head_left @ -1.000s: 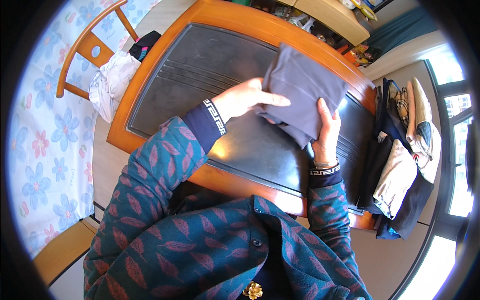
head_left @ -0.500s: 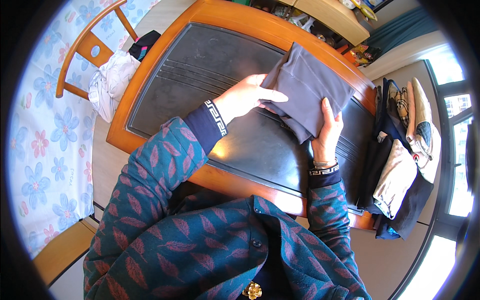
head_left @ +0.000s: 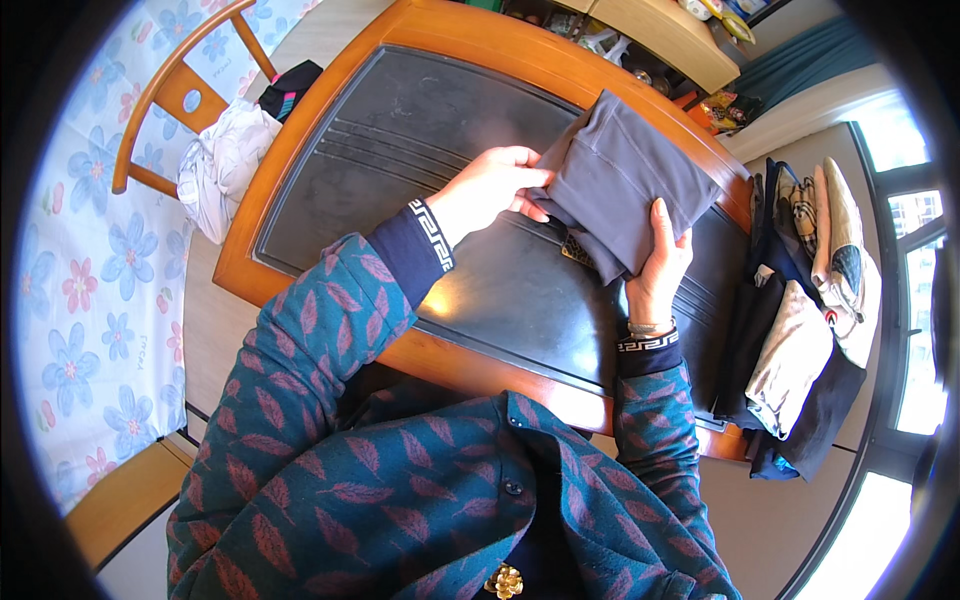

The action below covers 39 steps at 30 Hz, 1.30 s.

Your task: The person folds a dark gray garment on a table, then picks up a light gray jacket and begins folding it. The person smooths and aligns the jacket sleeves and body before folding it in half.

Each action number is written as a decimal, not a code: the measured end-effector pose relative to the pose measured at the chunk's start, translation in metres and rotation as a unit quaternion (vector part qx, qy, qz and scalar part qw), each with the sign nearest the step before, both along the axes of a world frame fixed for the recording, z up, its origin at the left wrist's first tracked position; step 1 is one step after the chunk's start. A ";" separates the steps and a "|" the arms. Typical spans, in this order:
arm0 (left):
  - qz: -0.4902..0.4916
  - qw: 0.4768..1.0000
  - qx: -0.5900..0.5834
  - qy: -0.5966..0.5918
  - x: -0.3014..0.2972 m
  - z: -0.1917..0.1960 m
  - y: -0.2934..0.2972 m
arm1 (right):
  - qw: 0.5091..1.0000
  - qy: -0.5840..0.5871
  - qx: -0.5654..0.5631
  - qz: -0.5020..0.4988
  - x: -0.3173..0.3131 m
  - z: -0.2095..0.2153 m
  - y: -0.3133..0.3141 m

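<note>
A folded dark grey garment (head_left: 632,178) is held tilted above the far right part of the table. My right hand (head_left: 660,262) grips its near right edge, thumb on top and the other fingers underneath. At its left edge, my left hand (head_left: 500,190) pinches a layer of the cloth between thumb and fingers. Below the garment's near left corner a small patterned patch (head_left: 575,249) shows; I cannot tell whether it belongs to the garment.
The wooden table (head_left: 400,350) has a dark inset top. Folded clothes (head_left: 795,350) are stacked along its right end, by a window. A wooden chair (head_left: 165,105) stands at the left with white cloth (head_left: 225,165) and a black item (head_left: 290,88). Drawers (head_left: 665,35) stand beyond.
The garment has shifted slightly right. My left hand has drawn back a little to the left, its thumb now at the garment's edge instead of over its top. The patterned patch has come into view.
</note>
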State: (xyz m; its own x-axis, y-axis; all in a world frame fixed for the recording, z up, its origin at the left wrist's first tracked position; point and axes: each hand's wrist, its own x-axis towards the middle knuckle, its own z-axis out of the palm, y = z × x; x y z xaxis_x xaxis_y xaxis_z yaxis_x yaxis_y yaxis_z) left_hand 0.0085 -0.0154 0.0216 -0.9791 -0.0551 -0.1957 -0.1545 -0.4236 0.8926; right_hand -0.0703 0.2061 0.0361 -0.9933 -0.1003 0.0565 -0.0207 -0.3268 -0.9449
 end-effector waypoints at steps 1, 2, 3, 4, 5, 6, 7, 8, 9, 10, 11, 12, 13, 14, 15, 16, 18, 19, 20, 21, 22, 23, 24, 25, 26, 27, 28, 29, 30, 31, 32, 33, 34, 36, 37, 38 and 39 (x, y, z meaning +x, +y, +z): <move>-0.005 1.000 -0.002 0.004 0.000 -0.001 -0.001 | 1.000 0.001 0.005 0.001 0.000 0.000 0.000; -0.011 1.000 -0.004 0.003 0.000 -0.001 -0.001 | 1.000 -0.001 0.009 -0.001 -0.001 0.000 0.000; -0.018 1.000 -0.006 0.003 0.001 0.000 -0.002 | 1.000 0.003 0.009 0.003 -0.001 0.000 0.001; -0.018 1.000 -0.012 0.001 0.001 0.001 -0.003 | 1.000 0.003 0.010 0.005 -0.001 -0.001 0.001; -0.021 1.000 -0.017 -0.001 0.001 0.002 -0.003 | 1.000 0.003 0.009 0.006 -0.001 -0.001 0.002; -0.025 0.999 -0.020 0.006 0.001 0.003 -0.003 | 1.000 0.006 0.013 0.006 -0.001 -0.001 0.002; -0.022 0.999 -0.031 -0.004 0.002 0.004 -0.004 | 1.000 0.008 0.017 0.006 -0.001 -0.001 0.002; -0.020 0.999 -0.039 -0.005 0.002 0.005 -0.004 | 1.000 0.011 0.020 0.006 -0.001 -0.001 0.002; -0.019 0.999 -0.048 -0.006 0.002 0.005 -0.004 | 1.000 0.008 0.021 0.007 -0.001 -0.001 0.002; 0.000 0.999 -0.045 0.003 0.002 0.005 -0.005 | 1.000 0.006 0.021 0.009 -0.001 -0.001 0.002; 0.019 0.999 -0.042 0.013 0.002 0.006 -0.006 | 1.000 0.003 0.021 0.010 0.000 -0.001 0.002; 0.037 0.998 -0.042 0.011 0.002 0.005 -0.007 | 1.000 0.013 0.014 0.014 0.000 -0.001 0.001; 0.072 0.996 -0.035 0.032 0.002 0.006 -0.009 | 1.000 0.023 0.008 0.017 0.000 0.000 0.001; 0.094 0.994 -0.033 0.041 0.002 0.006 -0.011 | 0.999 0.037 0.000 0.021 0.000 0.000 0.001; 0.101 0.994 -0.026 0.029 0.002 0.007 -0.013 | 0.999 0.048 0.009 0.017 0.001 0.000 0.000; 0.105 0.994 -0.016 0.029 0.002 0.007 -0.014 | 0.998 0.062 0.016 0.014 0.002 0.000 0.000; 0.085 0.996 0.021 0.025 0.002 0.008 -0.013 | 0.997 0.068 0.017 0.012 0.002 0.001 0.001; 0.081 0.996 0.036 0.008 0.003 0.009 -0.011 | 0.998 0.060 0.011 0.014 0.002 0.003 0.003; 0.065 0.997 0.034 0.026 0.002 0.009 -0.008 | 0.999 0.050 0.005 0.014 0.001 0.004 0.003; 0.054 0.998 0.029 0.029 0.000 0.009 -0.003 | 0.999 0.037 -0.012 0.012 0.000 0.005 0.004; 0.033 0.998 0.025 0.056 -0.001 0.010 0.001 | 0.999 0.021 -0.030 0.003 -0.001 0.006 0.004; 0.000 0.998 0.024 0.065 -0.001 0.010 0.006 | 0.999 0.004 -0.049 -0.005 -0.002 0.006 0.003; -0.027 0.998 0.032 0.055 0.000 0.010 0.010 | 0.997 -0.017 -0.066 -0.020 -0.003 0.006 0.003; -0.047 0.994 0.058 0.075 0.002 0.009 0.016 | 0.997 -0.020 -0.079 -0.011 -0.003 0.005 0.002; -0.060 0.993 0.073 0.070 0.003 0.009 0.021 | 0.997 -0.022 -0.077 0.005 -0.003 0.004 0.001; -0.087 0.991 0.080 0.058 0.004 0.010 0.023 | 0.997 -0.028 -0.073 0.017 -0.001 0.003 0.000; -0.072 0.991 0.094 0.066 0.005 0.011 0.025 | 0.996 -0.031 -0.074 0.034 0.000 0.002 0.000; -0.052 0.993 0.097 0.054 0.007 0.012 0.026 | 0.995 -0.055 -0.066 0.049 0.001 0.002 0.000; -0.031 0.994 0.100 0.041 0.008 0.013 0.026 | 0.994 -0.053 -0.065 0.070 0.002 0.002 0.000; -0.023 0.995 0.090 0.023 0.009 0.014 0.021 | 0.992 -0.049 -0.067 0.097 0.003 0.001 0.000; -0.008 0.994 0.106 0.038 0.010 0.014 0.019 | 0.990 -0.052 -0.065 0.113 0.004 0.001 0.000; 0.006 0.991 0.122 0.054 0.010 0.014 0.017 | 0.984 -0.083 -0.054 0.145 0.005 0.002 0.002; 0.021 0.988 0.138 0.069 0.010 0.014 0.015 | 0.978 -0.076 -0.056 0.184 0.007 0.002 0.002; 0.033 0.982 0.168 0.083 0.008 0.012 0.012 | 0.965 -0.073 -0.058 0.244 0.010 0.002 0.000; 0.044 0.980 0.175 0.086 0.008 0.012 0.011 | 0.963 -0.084 0.015 0.255 0.009 0.004 0.000; 0.056 0.978 0.182 0.083 0.007 0.011 0.010 | 0.960 -0.086 0.029 0.265 0.010 0.005 -0.001; 0.052 0.979 0.180 0.076 0.006 0.011 0.009 | 0.956 -0.088 0.043 0.275 0.010 0.007 -0.002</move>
State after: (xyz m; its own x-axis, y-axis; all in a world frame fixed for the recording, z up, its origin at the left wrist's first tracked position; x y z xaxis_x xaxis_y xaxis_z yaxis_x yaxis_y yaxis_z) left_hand 0.0150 -0.0061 0.0328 -0.9913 -0.1104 -0.0722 0.0299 -0.7212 0.6921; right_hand -0.0599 0.2039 0.0428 -0.7823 -0.6072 -0.1391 0.2938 -0.1628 -0.9419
